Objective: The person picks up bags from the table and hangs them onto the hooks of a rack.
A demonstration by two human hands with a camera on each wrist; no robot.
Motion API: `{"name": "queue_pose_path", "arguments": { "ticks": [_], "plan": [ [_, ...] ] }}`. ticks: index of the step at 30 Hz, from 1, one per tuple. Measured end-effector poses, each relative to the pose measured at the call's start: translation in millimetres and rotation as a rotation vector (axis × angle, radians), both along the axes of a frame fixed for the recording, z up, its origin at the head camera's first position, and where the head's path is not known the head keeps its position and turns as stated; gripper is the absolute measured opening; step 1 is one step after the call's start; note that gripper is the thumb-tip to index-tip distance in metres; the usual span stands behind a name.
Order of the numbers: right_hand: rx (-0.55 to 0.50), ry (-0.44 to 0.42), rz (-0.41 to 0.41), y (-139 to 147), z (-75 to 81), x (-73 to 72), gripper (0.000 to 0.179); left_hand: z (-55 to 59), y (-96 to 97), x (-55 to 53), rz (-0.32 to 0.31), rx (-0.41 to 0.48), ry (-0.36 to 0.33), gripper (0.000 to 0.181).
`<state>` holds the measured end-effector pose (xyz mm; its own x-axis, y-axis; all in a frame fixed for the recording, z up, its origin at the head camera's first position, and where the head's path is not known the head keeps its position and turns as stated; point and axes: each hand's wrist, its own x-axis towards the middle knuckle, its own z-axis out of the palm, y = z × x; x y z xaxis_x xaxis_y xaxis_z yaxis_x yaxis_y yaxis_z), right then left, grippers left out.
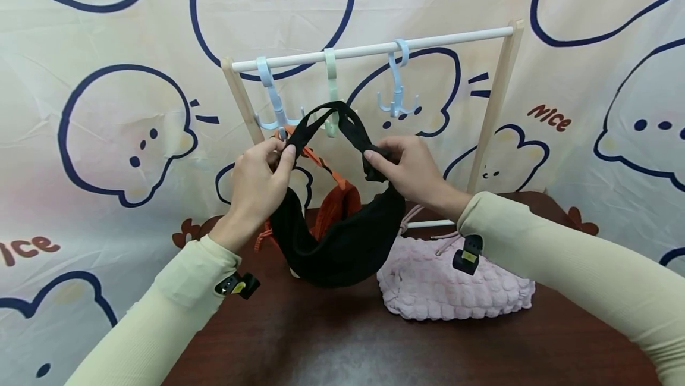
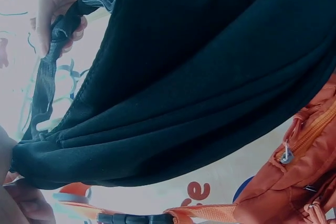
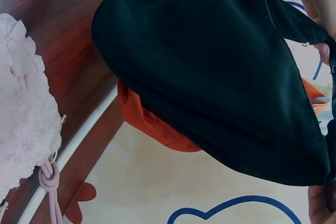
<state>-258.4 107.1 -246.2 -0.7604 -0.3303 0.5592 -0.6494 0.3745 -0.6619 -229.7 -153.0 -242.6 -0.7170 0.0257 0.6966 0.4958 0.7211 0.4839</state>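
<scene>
Both hands hold up a black shoulder bag (image 1: 342, 249) by its strap, in front of the hanging rack. My left hand (image 1: 259, 181) pinches the strap's left end, thumb on top. On the other side my right hand (image 1: 417, 169) grips the gathered strap between thumb and fingers. The strap arches up between them, before a green hook (image 1: 331, 77). Below sags the bag's body, filling much of both wrist views. Behind it an orange bag (image 2: 299, 166) with a zipper and a buckled strap hangs near the left blue hook (image 1: 275, 103); the black bag hides part of it.
A white rail (image 1: 444, 38) on wooden posts carries the hooks, including another blue hook (image 1: 397, 85) at right. A pink puffy bag (image 1: 455, 282) lies on the dark brown table (image 1: 321, 338), under my right forearm. A printed cloth (image 1: 134, 136) hangs behind.
</scene>
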Motion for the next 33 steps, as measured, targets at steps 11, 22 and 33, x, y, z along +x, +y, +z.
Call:
{"name": "queue_pose_path", "arguments": {
  "ticks": [11,22,33],
  "plan": [
    [0.005,-0.016,-0.004,-1,-5.8,1.6,0.019,-6.4,0.1,-0.3,0.046,-0.038,-0.005,0.025],
    [0.022,-0.041,-0.008,-1,-12.9,0.3,0.018,-10.8,-0.6,-1.4,0.047,-0.046,-0.008,0.024],
    [0.045,-0.031,-0.013,-2,-19.0,0.1,0.018,-19.3,-2.2,-0.8,0.047,-0.061,-0.026,0.024]
  ]
}}
